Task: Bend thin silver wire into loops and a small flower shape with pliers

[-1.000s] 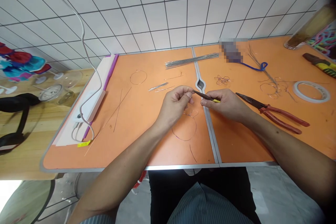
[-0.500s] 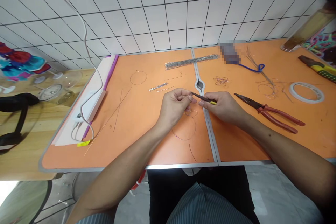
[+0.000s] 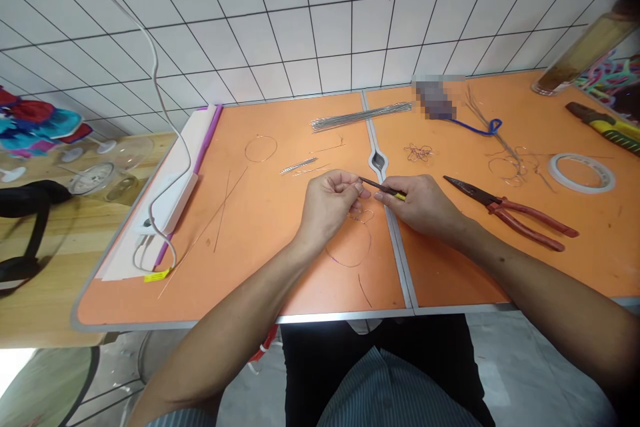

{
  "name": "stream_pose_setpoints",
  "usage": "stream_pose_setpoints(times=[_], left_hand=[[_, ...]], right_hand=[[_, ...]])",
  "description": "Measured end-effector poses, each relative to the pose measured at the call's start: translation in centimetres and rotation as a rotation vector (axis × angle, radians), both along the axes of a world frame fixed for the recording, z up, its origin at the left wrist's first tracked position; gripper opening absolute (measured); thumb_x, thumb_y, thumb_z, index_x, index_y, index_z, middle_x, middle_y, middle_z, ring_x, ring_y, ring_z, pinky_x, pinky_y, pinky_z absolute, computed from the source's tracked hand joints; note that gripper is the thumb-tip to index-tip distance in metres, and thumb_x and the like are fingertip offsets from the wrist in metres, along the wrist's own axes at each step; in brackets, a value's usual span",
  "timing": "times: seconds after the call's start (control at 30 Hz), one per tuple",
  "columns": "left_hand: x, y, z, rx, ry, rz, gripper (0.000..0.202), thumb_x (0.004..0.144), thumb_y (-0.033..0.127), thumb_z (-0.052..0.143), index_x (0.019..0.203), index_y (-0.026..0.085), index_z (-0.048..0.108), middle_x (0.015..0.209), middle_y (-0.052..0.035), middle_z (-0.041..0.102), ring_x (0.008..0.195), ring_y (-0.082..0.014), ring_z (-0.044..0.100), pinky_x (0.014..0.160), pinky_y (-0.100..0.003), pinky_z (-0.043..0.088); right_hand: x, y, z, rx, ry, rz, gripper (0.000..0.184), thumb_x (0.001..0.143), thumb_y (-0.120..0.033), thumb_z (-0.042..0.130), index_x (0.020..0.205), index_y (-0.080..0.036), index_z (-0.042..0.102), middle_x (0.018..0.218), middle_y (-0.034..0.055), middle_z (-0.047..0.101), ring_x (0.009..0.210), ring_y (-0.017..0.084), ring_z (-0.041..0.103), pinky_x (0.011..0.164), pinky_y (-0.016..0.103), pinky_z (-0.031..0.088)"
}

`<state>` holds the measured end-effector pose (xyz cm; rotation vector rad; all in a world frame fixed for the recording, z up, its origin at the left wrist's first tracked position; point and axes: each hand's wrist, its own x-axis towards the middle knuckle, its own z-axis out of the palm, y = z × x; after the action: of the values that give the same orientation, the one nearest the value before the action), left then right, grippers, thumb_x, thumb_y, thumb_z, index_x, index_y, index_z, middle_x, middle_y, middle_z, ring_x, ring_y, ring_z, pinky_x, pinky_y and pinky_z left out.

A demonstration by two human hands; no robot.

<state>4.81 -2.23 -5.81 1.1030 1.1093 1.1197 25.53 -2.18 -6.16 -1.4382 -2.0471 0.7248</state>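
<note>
One wire ring already lies rounded on the tabletop; the bundled straight wires look unworked. Between my hands, my right fingers wrap a dark tool; my left fingers press together at its tip, on what I cannot tell, seemingly unfinished.

The orange table is crossed by a grey seam. From its middle, a wire bundle is laid between eleven and twelve o'clock; red-handled pliers and, beyond, a white ring at three.
</note>
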Motion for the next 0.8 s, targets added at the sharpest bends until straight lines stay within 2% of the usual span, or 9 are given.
stream_pose_setpoints(times=[0.2, 0.33, 0.43, 0.6, 0.8], left_hand=[[0.0, 0.0, -0.1, 0.006, 0.008, 0.009, 0.008, 0.087, 0.023, 0.076, 0.085, 0.015, 0.073, 0.079, -0.0067, 0.08, 0.053, -0.0101, 0.063, 0.054, -0.025, 0.054], [0.0, -0.1, 0.0, 0.01, 0.016, 0.015, 0.009, 0.087, 0.023, 0.077, 0.086, 0.015, 0.073, 0.08, -0.0071, 0.081, 0.054, -0.0101, 0.063, 0.055, -0.024, 0.054], [-0.1, 0.0, 0.0, 0.013, 0.029, 0.013, 0.009, 0.086, 0.023, 0.077, 0.087, 0.014, 0.074, 0.083, -0.0079, 0.082, 0.055, -0.0102, 0.064, 0.056, -0.025, 0.055], [-1.1, 1.1, 0.1, -0.032, -0.023, 0.045, 0.017, 0.082, 0.025, 0.083, 0.092, 0.013, 0.076, 0.086, -0.0093, 0.083, 0.057, -0.0096, 0.064, 0.06, -0.024, 0.055], [-2.1, 2.0, 0.2, -0.084, -0.194, -0.064, 0.031, 0.078, 0.031, 0.092, 0.097, 0.015, 0.074, 0.095, -0.0124, 0.086, 0.067, -0.012, 0.071, 0.068, -0.026, 0.058]], right_hand=[[0.0, 0.0, -0.2, 0.02, -0.016, -0.01, 0.034, 0.099, -0.044, 0.066, 0.074, -0.022, 0.063, 0.061, -0.0036, 0.047, 0.06, 0.014, 0.037, 0.061, 0.033, 0.027], [-0.1, 0.0, -0.2, -0.007, -0.02, -0.026, 0.035, 0.099, -0.045, 0.066, 0.073, -0.022, 0.061, 0.06, -0.004, 0.044, 0.06, 0.014, 0.037, 0.061, 0.034, 0.026], [-0.3, 0.2, -0.2, 0.005, -0.042, -0.015, 0.035, 0.101, -0.045, 0.064, 0.075, -0.022, 0.06, 0.063, -0.0027, 0.051, 0.062, 0.015, 0.042, 0.063, 0.034, 0.027], [0.2, 0.6, 0.4, 0.06, -0.173, 0.021, 0.026, 0.104, -0.042, 0.058, 0.091, -0.022, 0.069, 0.089, 0.0046, 0.072, 0.08, 0.021, 0.06, 0.071, 0.034, 0.033], [2.3, 0.1, 1.4, 0.018, -0.496, -0.12, 0.038, 0.105, -0.057, 0.058, 0.1, -0.022, 0.072, 0.103, 0.0107, 0.077, 0.087, 0.028, 0.065, 0.066, 0.037, 0.031]])
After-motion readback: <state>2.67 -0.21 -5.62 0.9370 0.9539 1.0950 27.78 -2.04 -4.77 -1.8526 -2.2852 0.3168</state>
